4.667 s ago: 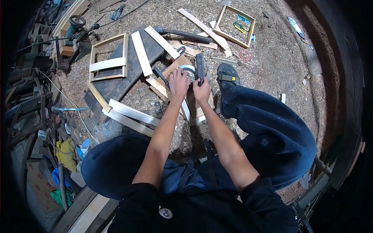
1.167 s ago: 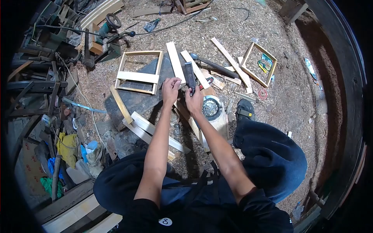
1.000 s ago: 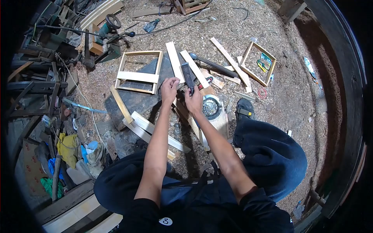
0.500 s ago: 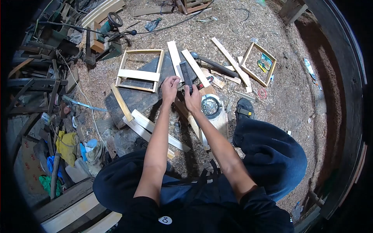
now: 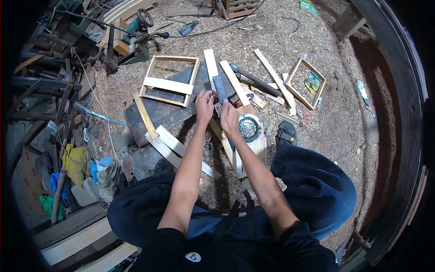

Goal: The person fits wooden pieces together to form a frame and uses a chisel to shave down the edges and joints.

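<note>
Grey, hard-looking block with a long flat face could twist or slip, I think, because the right hand has its fingers closed around just the near end. The far end sticks out and might swing. The left hand is close beside it, so a slip could pinch or bump a finger. Its fingers are bent in, nearly together, but I can't tell if they hold something small. If the right arm swings out, it might knock the round grey dish with shiny bits in it and spill them, since the dish sits near that hand on a pale wooden board. The block is in front of the person, out past the right hand, near the edge of the big dark flat board on the ground. Its far end overlaps a pale wood strip in the view; I can't tell if they touch. It looks straight, with plain long sides and a dusty blue-grey shine on top. Its lower part is hidden.
</note>
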Demonstrator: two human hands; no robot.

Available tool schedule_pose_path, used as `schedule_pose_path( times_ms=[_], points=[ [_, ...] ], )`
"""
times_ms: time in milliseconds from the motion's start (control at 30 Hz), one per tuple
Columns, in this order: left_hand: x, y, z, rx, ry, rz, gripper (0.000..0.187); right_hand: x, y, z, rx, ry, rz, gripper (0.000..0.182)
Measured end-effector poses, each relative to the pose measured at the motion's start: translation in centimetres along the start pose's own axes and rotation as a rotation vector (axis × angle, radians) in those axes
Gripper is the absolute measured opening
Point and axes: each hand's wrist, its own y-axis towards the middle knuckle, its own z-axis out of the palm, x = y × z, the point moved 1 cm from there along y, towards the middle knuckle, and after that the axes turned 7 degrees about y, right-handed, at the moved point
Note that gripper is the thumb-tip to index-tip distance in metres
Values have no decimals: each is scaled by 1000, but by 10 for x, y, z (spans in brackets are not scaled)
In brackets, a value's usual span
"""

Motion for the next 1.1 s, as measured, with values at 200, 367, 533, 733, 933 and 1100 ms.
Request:
schedule_pose_path(
  times_ms=[200, 367, 533, 733, 933, 1100],
  points=[
    [6, -1, 1, -12, 64, -19, 13, 2, -3, 7, 7, -8, -8, 55],
    [12, -3, 7, -64, 45, 4, 13, -12, 2, 13, 43, -104, 56, 58],
    [10, -3, 6, -59, 62, -10, 13, -1, -4, 6, 15, -26, 47, 58],
    [9, -5, 7, -96, 47, -12, 13, -8, 2, 5, 22, -61, 64, 62],
    [8, 6, 7, 7, -120, -212, 8, -21, 10, 4, 34, -145, 107, 65],
    [11, 14, 3, 120, -113, -350, 8, -22, 4, 2, 10, -192, 131, 63]
  ],
)
